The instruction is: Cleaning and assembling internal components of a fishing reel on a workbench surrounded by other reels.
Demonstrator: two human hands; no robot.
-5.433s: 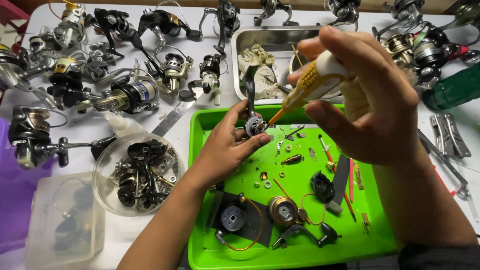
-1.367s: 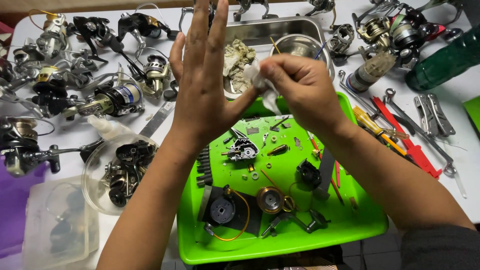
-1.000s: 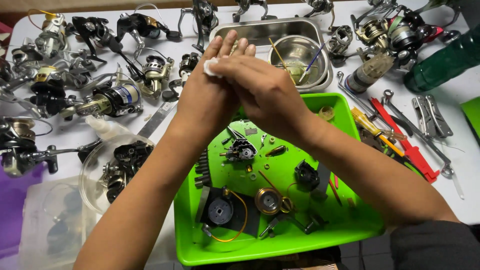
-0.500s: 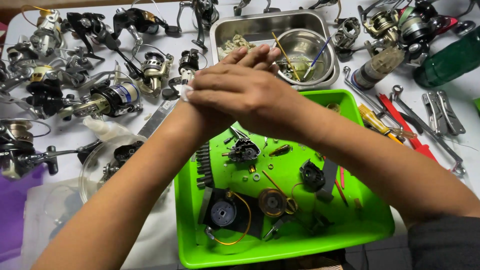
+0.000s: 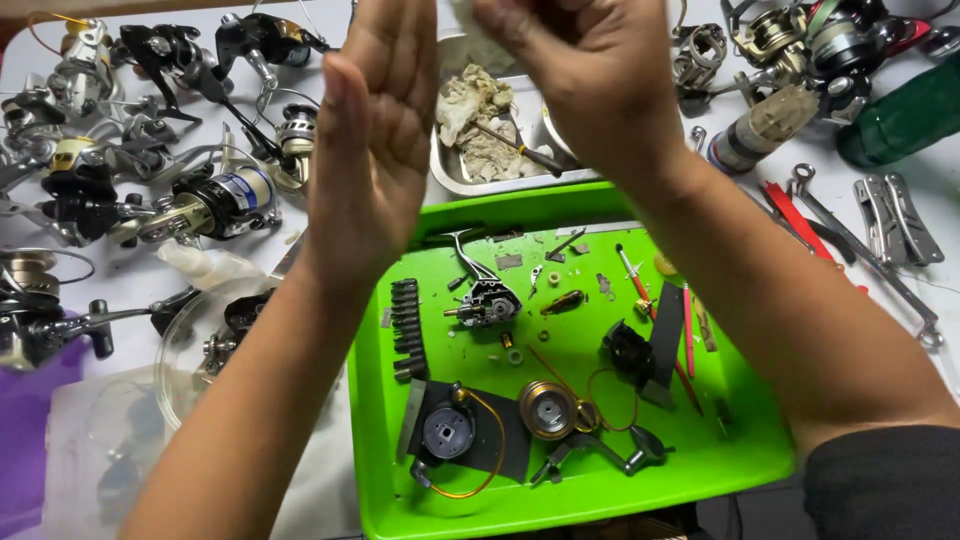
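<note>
On the far left of the table (image 5: pixel 935 200), a crowd of fishing reels (image 5: pixel 210 205) is lying in a tangle, with a clear round tub (image 5: pixel 200 345) of small parts nearer to the person. Above that, the left hand (image 5: pixel 375 130) is standing upright, released, fingers straight and together, palm turned toward the other hand and gripping nothing.

Moving right, the green tray (image 5: pixel 400 510) is sitting near the person, carrying a row of bits (image 5: pixel 405 330), a stripped reel body (image 5: pixel 487 300), a round spool (image 5: pixel 547 408) and a dark gear plate (image 5: pixel 447 430) looped with orange wire. Beyond the tray, a steel pan (image 5: pixel 455 180) is holding crumpled rags (image 5: pixel 480 125).

Over that pan the right hand (image 5: pixel 590 70) is clenching around a white wad (image 5: pixel 470 15); only a corner of it is showing at the top edge, so I cannot tell whether it is cloth or paper. The two hands are held apart, both well above the tray.

To my eye this is a wiping step: the person is cleaning the hands while the reel body is waiting, untouched, in the tray. The next move would call for bringing the wad back against the open palm, or dropping it with the rags.

Farther right, pliers (image 5: pixel 900 220), a spanner (image 5: pixel 860 255) and a green bottle (image 5: pixel 900 120) are lying on the table.
</note>
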